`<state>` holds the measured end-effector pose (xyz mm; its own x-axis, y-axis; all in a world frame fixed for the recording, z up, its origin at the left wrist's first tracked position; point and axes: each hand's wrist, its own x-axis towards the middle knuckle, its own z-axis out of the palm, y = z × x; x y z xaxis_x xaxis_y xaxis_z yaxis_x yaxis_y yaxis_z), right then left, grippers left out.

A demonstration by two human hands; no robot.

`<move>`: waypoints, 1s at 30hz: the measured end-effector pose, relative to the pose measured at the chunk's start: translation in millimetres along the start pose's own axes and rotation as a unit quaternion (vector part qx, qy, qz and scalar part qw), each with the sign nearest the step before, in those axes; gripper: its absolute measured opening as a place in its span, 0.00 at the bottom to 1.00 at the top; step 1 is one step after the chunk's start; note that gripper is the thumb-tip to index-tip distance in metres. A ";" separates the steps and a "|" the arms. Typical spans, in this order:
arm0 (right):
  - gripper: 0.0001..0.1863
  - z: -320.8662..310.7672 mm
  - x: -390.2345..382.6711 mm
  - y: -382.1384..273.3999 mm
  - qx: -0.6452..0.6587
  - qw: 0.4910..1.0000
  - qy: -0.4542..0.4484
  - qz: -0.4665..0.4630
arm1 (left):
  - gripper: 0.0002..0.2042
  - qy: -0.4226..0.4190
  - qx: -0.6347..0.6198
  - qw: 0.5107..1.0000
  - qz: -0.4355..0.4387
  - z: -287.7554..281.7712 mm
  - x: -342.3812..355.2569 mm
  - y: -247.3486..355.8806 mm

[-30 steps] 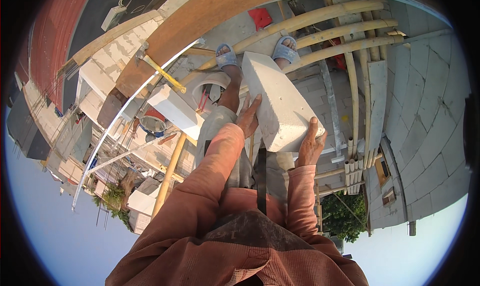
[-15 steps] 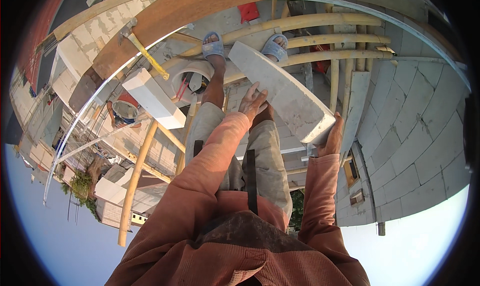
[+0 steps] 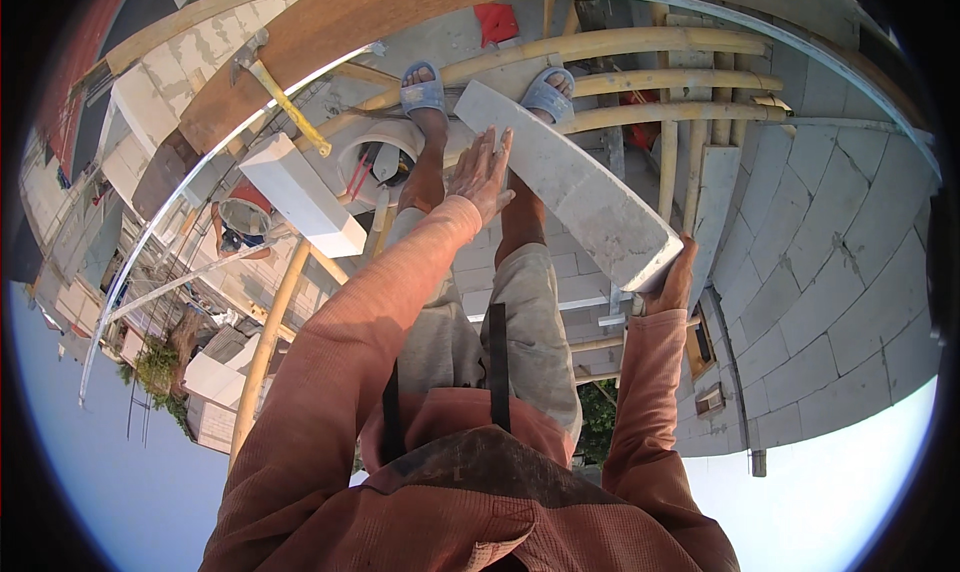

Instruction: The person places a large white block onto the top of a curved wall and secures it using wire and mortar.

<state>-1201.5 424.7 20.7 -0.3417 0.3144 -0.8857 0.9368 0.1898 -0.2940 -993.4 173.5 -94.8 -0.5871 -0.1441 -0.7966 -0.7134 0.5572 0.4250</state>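
A: What's the person got hold of up there?

B: A long pale block (image 3: 570, 187), centre-right of the frame. Long axis runs diagonal: far end points to the upper centre, by the feet, near end points to the lower right.

A: Tilted?

B: Looks it, broad face up and turned a bit to the right. Can't tell how much, lens bends everything.

A: And the hands?

B: Left hand (image 3: 483, 172) lies flat vs. the block's left edge, about mid-length, fingers straight and close together, not curled round it. Right hand (image 3: 672, 284) is under the near corner, lower right; fingers wrap the end from below, thumb side hidden, so it's gripping that corner.

A: What's round about?

B: Two feet in blue sandals (image 3: 424, 93) at top centre, standing on bamboo poles (image 3: 640, 77) that run across to the right. Left of that, a second white block (image 3: 300, 207) lying on the scaffold, w/ a yellow-handled hammer (image 3: 283, 97) just above it, upper left. A round white bucket (image 3: 380, 162) sits btw. that block and the left leg. Grey block wall (image 3: 820, 252) fills the right side.
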 end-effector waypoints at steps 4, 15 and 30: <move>0.37 3.3 -6.8 3.7 -0.036 0.999 0.034 -0.001 | 0.54 -0.003 0.089 0.989 0.118 -18.4 18.5 11.5; 0.44 51.2 -70.1 18.7 -0.120 0.989 0.028 -0.084 | 0.48 0.003 0.089 0.980 0.175 -18.4 24.1 1.1; 0.35 82.2 -82.6 31.6 -0.220 0.935 0.128 -0.248 | 0.60 -0.118 0.130 0.969 0.174 -50.6 46.5 -31.3</move>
<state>-1137.4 328.3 55.0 -0.7856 0.2878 -0.5477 0.5552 0.7185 -0.4189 -1017.7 107.9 -123.4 -0.6489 0.2630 -0.7140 -0.3498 0.7302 0.5869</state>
